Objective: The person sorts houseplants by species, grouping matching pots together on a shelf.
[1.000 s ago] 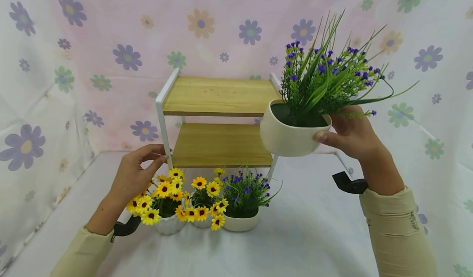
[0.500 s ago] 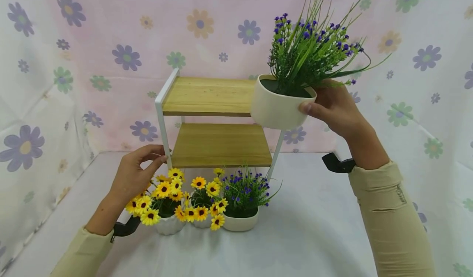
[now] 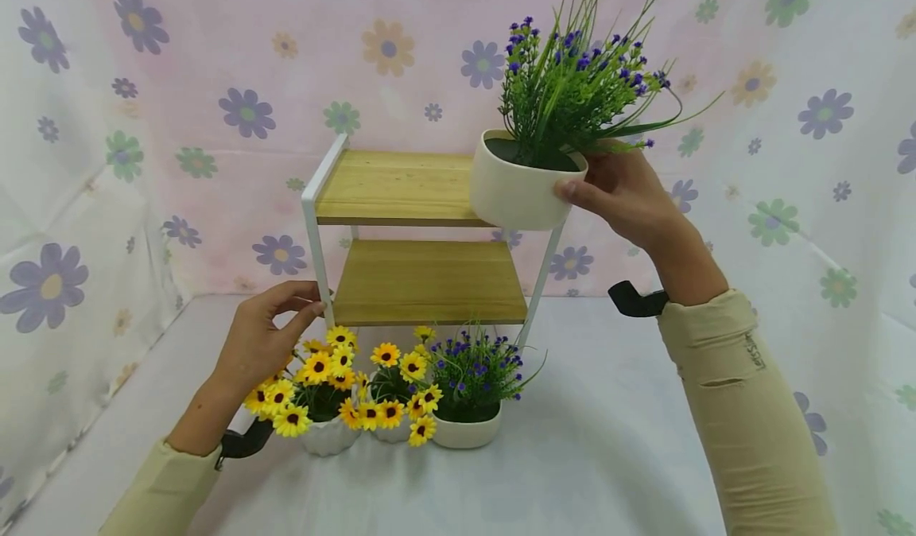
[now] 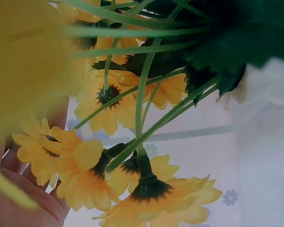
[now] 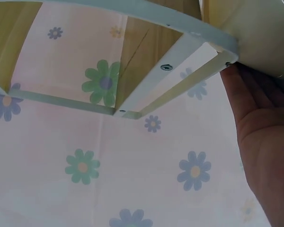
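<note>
My right hand [image 3: 630,194] grips a large cream flowerpot [image 3: 525,186] by its right side, thumb on the front. Grass and small purple flowers [image 3: 572,83] fill the pot. It overlaps the right front corner of the shelf's top board [image 3: 401,182] in the head view. In the right wrist view, the pot [image 5: 265,33] is at the shelf's white end frame [image 5: 177,56]. Lower left, my left hand [image 3: 261,333] pinches the shelf's white front post [image 3: 318,262] between thumb and fingers. Yellow flowers [image 4: 156,194] hide much of that hand in the left wrist view.
Before the shelf stand two white pots [image 3: 331,436] of yellow daisies [image 3: 315,369] and a smaller cream pot [image 3: 467,433] of purple flowers. The lower wooden board [image 3: 429,281] is beneath the top one. Flowered cloth [image 3: 444,51] hangs behind; white cloth [image 3: 572,464] covers the table.
My right hand has carried the large flowerpot up and to the left, from beside the shelf to the right end of the top board. My left hand has stayed on the post.
</note>
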Available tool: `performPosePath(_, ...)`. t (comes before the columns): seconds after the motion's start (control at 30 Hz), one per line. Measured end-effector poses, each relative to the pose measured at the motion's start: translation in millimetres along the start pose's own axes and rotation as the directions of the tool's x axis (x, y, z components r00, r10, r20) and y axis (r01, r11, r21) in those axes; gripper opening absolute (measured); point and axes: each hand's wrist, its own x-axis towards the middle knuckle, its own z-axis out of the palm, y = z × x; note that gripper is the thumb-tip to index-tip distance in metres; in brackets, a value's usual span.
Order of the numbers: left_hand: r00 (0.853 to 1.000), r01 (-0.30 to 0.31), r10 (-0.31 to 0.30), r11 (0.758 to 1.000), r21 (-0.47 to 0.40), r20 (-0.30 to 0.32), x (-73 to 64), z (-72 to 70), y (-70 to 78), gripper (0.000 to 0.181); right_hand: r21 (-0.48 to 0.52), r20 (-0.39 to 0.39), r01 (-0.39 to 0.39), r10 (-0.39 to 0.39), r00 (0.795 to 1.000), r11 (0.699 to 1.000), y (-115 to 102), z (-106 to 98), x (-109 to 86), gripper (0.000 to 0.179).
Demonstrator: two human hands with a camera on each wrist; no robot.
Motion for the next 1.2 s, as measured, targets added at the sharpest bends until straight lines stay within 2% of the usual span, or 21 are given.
performPosePath(0.17,1.000,0.008,-0.008,1.000,0.024,0.004,0.0,-0.3,-1.2,0.025,-0.011,0.016,-0.018,0.018,1.000,1.000,5,-1,7.9,0.057)
performPosePath(0.5,1.000,0.001,-0.001,1.000,0.011,0.002,0.3,-1.4,1.8,0.025,-0.157,0.003,-0.148,0.150,0.989,0.976,8,-6,19.0,0.059)
performPosePath(0.67,1.000,-0.009,0.009,1.000,0.016,0.005,-0.1,-1.1,1.8,0.025,-0.153,0.016,-0.159,0.163,0.986,0.975,17,-7,23.2,0.060)
performPosePath(0.77,1.000,-0.008,0.008,1.000,0.002,0.007,-0.5,-0.4,1.5,0.025,-0.202,0.006,-0.178,0.182,0.983,0.963,21,-7,23.7,0.057)
performPosePath(0.93,1.000,-0.003,0.003,0.999,-0.038,0.010,-0.5,-0.1,1.6,0.025,-0.311,-0.033,-0.210,0.211,0.977,0.927,26,-8,24.6,0.044)
performPosePath(1.0,1.000,0.000,0.000,0.999,-0.038,0.011,-0.5,-0.4,1.9,0.025,-0.320,-0.048,-0.221,0.218,0.975,0.921,27,-7,25.2,0.042)
performPosePath(1.2,1.000,0.005,-0.005,0.999,-0.039,0.011,-0.5,-0.7,1.6,0.025,-0.275,-0.062,-0.227,0.218,0.974,0.934,29,-3,24.0,0.048)
